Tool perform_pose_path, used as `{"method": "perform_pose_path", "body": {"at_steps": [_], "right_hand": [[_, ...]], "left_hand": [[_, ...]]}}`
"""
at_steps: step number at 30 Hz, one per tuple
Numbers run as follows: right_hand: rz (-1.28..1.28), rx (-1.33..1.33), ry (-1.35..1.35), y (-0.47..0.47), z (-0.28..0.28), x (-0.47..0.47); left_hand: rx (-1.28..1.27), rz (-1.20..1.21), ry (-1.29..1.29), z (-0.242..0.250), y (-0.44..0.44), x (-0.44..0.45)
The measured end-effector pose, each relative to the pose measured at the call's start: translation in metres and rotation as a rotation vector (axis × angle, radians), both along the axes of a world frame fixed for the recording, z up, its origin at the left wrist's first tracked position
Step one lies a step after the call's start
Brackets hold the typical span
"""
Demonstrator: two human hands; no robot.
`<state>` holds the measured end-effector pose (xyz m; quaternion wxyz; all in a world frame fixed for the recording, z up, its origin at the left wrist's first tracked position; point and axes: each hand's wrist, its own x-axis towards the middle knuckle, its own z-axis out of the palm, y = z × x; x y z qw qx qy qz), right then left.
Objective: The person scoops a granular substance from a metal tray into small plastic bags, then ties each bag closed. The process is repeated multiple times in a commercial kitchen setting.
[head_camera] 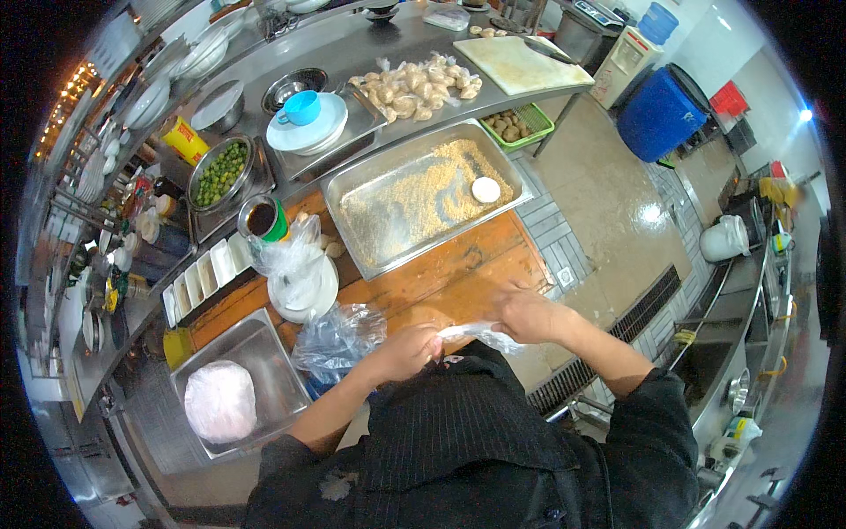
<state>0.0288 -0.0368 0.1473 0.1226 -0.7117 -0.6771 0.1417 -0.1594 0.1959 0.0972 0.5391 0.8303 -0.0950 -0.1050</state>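
A twisted clear plastic bag (468,328) is stretched between my hands, close to my dark apron. My left hand (411,350) grips one end of it. The other end is in my right hand (529,314), which is slightly blurred; the bag's contents are hidden. Beyond my hands, a steel tray (370,268) holds a thin, uneven layer of tan crumbly food (423,198), with a small white bowl (486,190) resting in it. Beside my left forearm lies a heap of clear plastic bags (344,337). Several tied bags of tan food (416,89) sit on the steel counter.
At left, a steel tray (274,357) holds a white bundle in plastic (220,401). White plates (310,297) under a plastic bag stand near a can of dark liquid (262,218). A bowl of green citrus (225,173) and a cutting board (522,64) with a knife sit farther back.
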Motion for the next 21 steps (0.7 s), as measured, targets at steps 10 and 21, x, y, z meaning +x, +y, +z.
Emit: {"method": "perform_pose_path", "body": {"at_steps": [10, 21], "right_hand": [[-0.052, -0.199, 0.580, 0.018, 0.003, -0.050], [-0.322, 0.071, 0.893, 0.031, -0.009, -0.027]], "left_hand": [[0.169, -0.254, -0.120, 0.018, -0.004, 0.024], [-0.309, 0.336, -0.225, 0.021, -0.015, 0.009]]}}
